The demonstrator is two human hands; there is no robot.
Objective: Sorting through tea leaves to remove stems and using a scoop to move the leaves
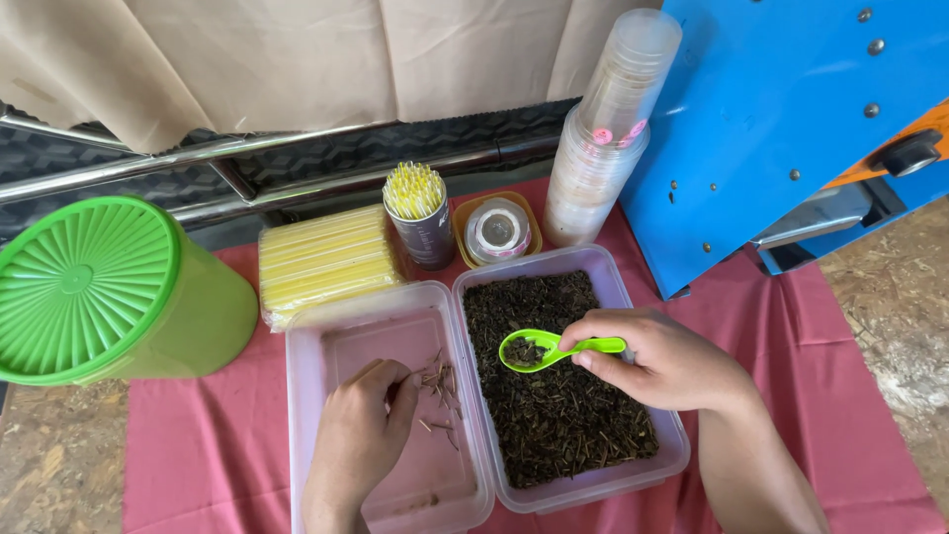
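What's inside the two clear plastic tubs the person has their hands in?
The right tub is filled with dark dried leaves; the right hand holds a green spoon over them. The left tub holds a few thin twigs; the left hand covers part of its floor.

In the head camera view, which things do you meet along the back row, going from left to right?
Green lidded container → pack of yellow straws → cup of upright straws → small orange tray → stack of clear plastic cups → blue machine.
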